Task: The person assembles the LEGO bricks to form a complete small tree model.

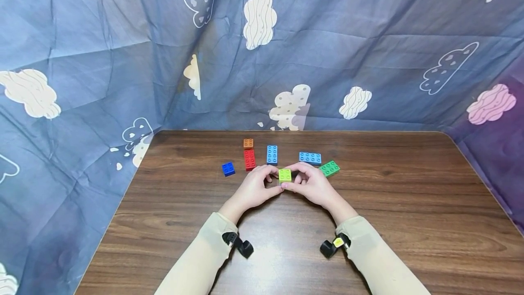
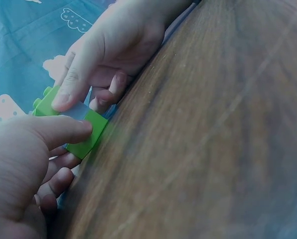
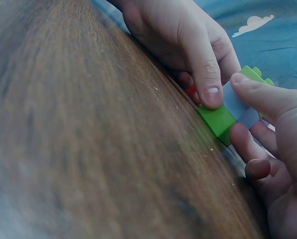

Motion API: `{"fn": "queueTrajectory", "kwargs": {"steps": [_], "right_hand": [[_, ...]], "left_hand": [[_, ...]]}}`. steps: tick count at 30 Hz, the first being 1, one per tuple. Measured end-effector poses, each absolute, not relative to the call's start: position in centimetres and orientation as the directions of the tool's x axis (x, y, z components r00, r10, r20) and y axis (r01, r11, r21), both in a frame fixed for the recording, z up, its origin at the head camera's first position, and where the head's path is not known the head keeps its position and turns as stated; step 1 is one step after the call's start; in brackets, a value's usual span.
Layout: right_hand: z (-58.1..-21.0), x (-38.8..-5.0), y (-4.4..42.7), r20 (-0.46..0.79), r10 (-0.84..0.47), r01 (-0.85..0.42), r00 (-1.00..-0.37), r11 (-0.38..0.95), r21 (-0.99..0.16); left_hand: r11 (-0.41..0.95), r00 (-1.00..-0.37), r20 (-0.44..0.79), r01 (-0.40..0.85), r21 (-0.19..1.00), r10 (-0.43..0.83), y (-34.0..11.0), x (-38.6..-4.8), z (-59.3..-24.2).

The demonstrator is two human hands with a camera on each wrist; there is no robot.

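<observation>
A small stack of toy building bricks stands between both hands at the table's middle. Its top is a lime-green brick (image 1: pixel 284 175) with studs up; a pale grey-blue brick (image 3: pixel 233 103) is in the middle and a green brick (image 2: pixel 94 130) at the bottom. My left hand (image 1: pixel 255 186) pinches the stack low down, thumb on the bottom brick. From the other side my right hand (image 1: pixel 314 186) pinches it higher, its thumb at the lime-green top brick. The fingers behind the stack are partly hidden.
Beyond the hands lie a dark blue brick (image 1: pixel 228 169), an orange brick (image 1: pixel 248 143), a red brick (image 1: pixel 249 160), a light blue brick (image 1: pixel 272 154), another blue brick (image 1: pixel 309 157) and a green long brick (image 1: pixel 329 168). A cloud-print cloth (image 1: pixel 229 117) hangs behind the wooden table (image 1: pixel 409 204).
</observation>
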State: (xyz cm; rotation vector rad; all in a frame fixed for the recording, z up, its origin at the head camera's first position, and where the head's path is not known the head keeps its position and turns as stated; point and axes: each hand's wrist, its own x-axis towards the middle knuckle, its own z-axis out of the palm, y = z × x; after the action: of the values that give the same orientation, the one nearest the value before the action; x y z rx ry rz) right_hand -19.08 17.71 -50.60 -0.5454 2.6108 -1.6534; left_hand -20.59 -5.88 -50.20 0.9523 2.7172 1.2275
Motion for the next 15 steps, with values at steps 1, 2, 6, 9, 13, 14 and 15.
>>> {"fn": "queueTrajectory", "kwargs": {"steps": [1, 2, 6, 9, 13, 14, 15], "right_hand": [[-50.5, -19.1, 17.7, 0.181, -0.291, -0.288, -0.939, 0.384, -0.877], [-50.5, -19.0, 17.7, 0.182, -0.292, -0.289, -0.939, 0.385, -0.876], [-50.5, -19.0, 17.8, 0.182, -0.294, -0.293, -0.938, 0.396, -0.870], [-50.5, -19.0, 17.8, 0.180, -0.292, -0.292, -0.939, 0.406, -0.866], [-50.5, -18.9, 17.7, 0.175, -0.289, -0.286, -0.941, 0.409, -0.866], [-50.5, -18.9, 17.7, 0.173, -0.288, -0.285, -0.942, 0.409, -0.867], [-50.5, -18.9, 17.7, 0.173, -0.287, -0.284, -0.942, 0.410, -0.867]], "left_hand": [[0.508, -0.815, 0.227, 0.523, 0.685, 0.534, -5.9, -20.6, -50.2], [0.506, -0.814, 0.226, 0.523, 0.686, 0.535, -5.9, -20.6, -50.2], [0.501, -0.807, 0.211, 0.523, 0.690, 0.552, -6.0, -20.8, -50.1], [0.483, -0.793, 0.196, 0.525, 0.701, 0.577, -6.3, -21.0, -50.1], [0.438, -0.785, 0.179, 0.502, 0.746, 0.593, -6.8, -21.2, -49.7], [0.428, -0.788, 0.181, 0.494, 0.757, 0.588, -7.0, -21.3, -49.5], [0.425, -0.794, 0.187, 0.489, 0.762, 0.578, -7.1, -21.3, -49.4]]}}
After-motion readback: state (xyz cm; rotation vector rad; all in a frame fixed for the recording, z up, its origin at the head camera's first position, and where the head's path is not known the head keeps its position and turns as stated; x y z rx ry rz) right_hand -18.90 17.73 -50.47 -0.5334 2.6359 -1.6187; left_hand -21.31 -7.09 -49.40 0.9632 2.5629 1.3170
